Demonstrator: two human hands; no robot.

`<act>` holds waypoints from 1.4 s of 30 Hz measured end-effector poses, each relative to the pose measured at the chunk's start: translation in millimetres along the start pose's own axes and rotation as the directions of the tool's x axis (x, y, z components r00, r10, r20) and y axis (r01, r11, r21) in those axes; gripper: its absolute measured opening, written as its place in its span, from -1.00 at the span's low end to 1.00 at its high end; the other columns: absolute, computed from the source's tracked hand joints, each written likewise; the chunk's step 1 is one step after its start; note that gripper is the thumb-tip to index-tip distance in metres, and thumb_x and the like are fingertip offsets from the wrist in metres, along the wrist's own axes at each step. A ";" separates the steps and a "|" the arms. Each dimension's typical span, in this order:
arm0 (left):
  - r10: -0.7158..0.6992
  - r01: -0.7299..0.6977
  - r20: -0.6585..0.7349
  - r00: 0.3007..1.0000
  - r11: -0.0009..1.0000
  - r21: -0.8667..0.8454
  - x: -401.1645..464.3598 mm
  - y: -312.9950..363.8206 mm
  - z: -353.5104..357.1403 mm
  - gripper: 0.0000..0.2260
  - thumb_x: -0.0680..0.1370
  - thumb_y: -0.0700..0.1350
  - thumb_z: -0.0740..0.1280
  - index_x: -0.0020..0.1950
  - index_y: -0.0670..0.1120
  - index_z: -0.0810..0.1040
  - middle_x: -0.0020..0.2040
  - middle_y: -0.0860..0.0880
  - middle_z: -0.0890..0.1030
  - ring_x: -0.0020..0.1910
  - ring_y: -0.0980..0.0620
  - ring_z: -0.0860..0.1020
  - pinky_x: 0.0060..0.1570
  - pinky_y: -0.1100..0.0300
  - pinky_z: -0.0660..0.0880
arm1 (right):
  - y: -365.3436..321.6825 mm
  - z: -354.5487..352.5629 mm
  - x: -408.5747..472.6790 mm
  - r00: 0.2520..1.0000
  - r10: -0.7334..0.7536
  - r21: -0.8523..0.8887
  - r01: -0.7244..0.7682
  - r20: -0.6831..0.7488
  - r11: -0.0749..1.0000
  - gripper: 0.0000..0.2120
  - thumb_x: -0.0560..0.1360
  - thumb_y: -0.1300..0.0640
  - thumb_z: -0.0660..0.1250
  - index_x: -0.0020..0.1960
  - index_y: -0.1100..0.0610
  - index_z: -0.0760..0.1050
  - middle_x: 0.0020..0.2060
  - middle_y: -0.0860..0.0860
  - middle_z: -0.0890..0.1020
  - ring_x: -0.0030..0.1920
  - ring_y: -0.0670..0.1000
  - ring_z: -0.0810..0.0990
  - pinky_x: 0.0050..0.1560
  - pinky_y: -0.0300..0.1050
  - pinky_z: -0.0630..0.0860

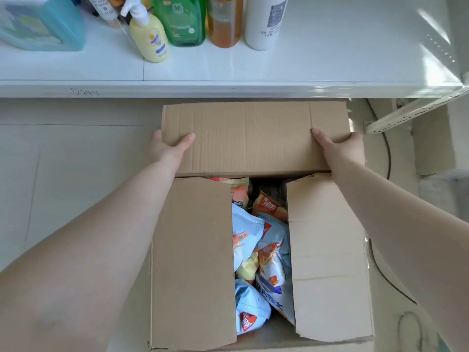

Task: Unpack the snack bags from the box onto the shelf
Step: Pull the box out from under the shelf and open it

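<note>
A brown cardboard box (193,250) stands on the floor below a white shelf (317,62). Its far flap (248,138) lies raised, and both hands hold it. My left hand (167,148) grips the flap's left edge, thumb on top. My right hand (340,148) grips its right edge, thumb on top. Two side flaps lie partly folded over the opening. Between them show several snack bags (261,250), light blue and orange, piled loosely inside.
Several bottles stand at the shelf's back left: a blue jug (40,24), a yellow pump bottle (149,36), a green bottle (182,21), an orange bottle (224,21) and a white bottle (266,21). A metal shelf bracket (411,113) and another carton (441,146) sit right.
</note>
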State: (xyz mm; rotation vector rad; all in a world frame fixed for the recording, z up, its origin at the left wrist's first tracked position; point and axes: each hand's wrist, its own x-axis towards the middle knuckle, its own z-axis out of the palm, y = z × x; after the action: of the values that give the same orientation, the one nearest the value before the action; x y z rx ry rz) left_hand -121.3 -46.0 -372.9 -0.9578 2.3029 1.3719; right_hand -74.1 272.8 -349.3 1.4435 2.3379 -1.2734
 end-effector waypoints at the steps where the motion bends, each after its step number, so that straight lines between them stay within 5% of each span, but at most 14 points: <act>1: 0.028 -0.029 0.015 0.999 0.999 0.043 -0.4 -4.0 -1.7 -0.19 0.41 0.12 0.49 0.55 -0.04 0.19 0.48 0.01 0.35 0.44 -0.03 0.34 0.42 0.07 0.27 | 0.5 -1.9 -0.8 1.000 -0.007 -0.018 0.007 0.005 1.000 -0.30 0.34 -0.30 0.47 0.28 0.06 0.34 0.00 -0.09 0.46 -0.04 0.00 0.43 -0.04 -0.08 0.37; 4: 0.033 -0.044 0.057 0.998 0.979 0.198 -10.2 -18.6 -10.3 -0.12 0.31 0.27 0.49 0.51 0.02 0.22 0.42 0.03 0.42 0.39 -0.08 0.39 0.38 -0.02 0.32 | 6.1 -10.5 -4.9 1.000 -0.007 -0.134 0.011 0.026 0.991 -0.26 0.33 -0.35 0.44 0.29 0.08 0.34 -0.01 -0.08 0.46 0.01 0.03 0.47 0.05 -0.04 0.43; 8: -0.161 0.174 -0.065 0.985 0.898 0.404 -30.8 -32.1 -18.7 0.03 0.03 0.58 0.30 0.33 -0.02 0.33 0.30 -0.09 0.49 0.29 -0.24 0.41 0.27 -0.15 0.37 | 26.0 -26.9 -16.0 0.995 0.094 -0.297 -0.097 -0.024 0.950 -0.14 0.20 -0.54 0.34 0.28 0.02 0.35 0.14 -0.02 0.53 0.23 0.13 0.48 0.29 0.11 0.41; 11: -0.113 0.161 -0.122 0.986 0.837 0.523 -55.2 -23.1 -2.5 0.09 0.16 0.54 0.33 0.50 -0.04 0.11 0.44 -0.17 0.24 0.45 -0.19 0.17 0.36 -0.27 0.18 | 32.9 -18.8 -31.7 0.986 0.145 -0.239 -0.159 -0.076 0.958 0.05 0.16 -0.53 0.39 0.45 0.00 0.18 0.37 0.08 0.36 0.40 0.17 0.32 0.37 0.16 0.30; 14: -0.052 0.114 -0.123 0.991 0.811 0.573 -78.4 -12.9 24.6 0.25 0.16 0.54 0.34 0.57 -0.04 -0.20 0.55 -0.18 -0.02 0.55 -0.13 -0.11 0.40 -0.37 -0.06 | 34.5 0.0 -52.5 0.991 0.081 -0.373 -0.114 -0.103 0.921 0.20 0.15 -0.58 0.33 0.56 -0.02 -0.05 0.43 0.13 0.26 0.46 0.19 0.22 0.42 0.19 0.15; 16: -0.037 0.123 -0.160 0.986 0.817 0.564 -83.3 -13.4 33.2 0.27 0.16 0.54 0.34 0.57 -0.06 -0.24 0.56 -0.20 -0.04 0.55 -0.15 -0.15 0.39 -0.38 -0.11 | 35.1 5.2 -57.6 0.988 0.085 -0.397 -0.129 -0.127 0.909 0.25 0.14 -0.61 0.29 0.58 -0.02 -0.12 0.43 0.15 0.26 0.47 0.19 0.19 0.44 0.17 0.10; 24: 0.167 -0.018 -0.199 0.966 0.808 0.589 -73.7 -28.5 37.1 0.23 0.10 0.56 0.32 0.58 0.03 -0.09 0.45 -0.33 0.13 0.45 -0.26 0.10 0.42 -0.28 -0.03 | 43.7 5.9 -51.2 0.995 0.021 -0.405 -0.061 -0.103 0.912 0.27 0.13 -0.59 0.33 0.58 -0.01 -0.14 0.42 0.17 0.25 0.44 0.22 0.20 0.41 0.17 0.10; 42: 0.233 -0.031 -0.243 0.942 0.777 0.629 -49.2 -17.2 44.9 0.12 0.04 0.59 0.28 0.46 0.00 0.28 0.36 -0.29 0.26 0.34 -0.26 0.23 0.34 -0.19 0.15 | 31.0 15.1 -36.0 0.989 -0.023 -0.385 -0.035 -0.147 0.922 0.18 0.15 -0.58 0.33 0.54 -0.01 0.00 0.36 0.16 0.30 0.39 0.21 0.25 0.34 0.12 0.13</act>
State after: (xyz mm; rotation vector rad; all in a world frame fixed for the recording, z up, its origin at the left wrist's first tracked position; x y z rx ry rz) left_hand -77.2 6.4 -379.7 -0.8302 2.8178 0.4200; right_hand -35.1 243.5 -359.9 1.4476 2.4903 -0.6608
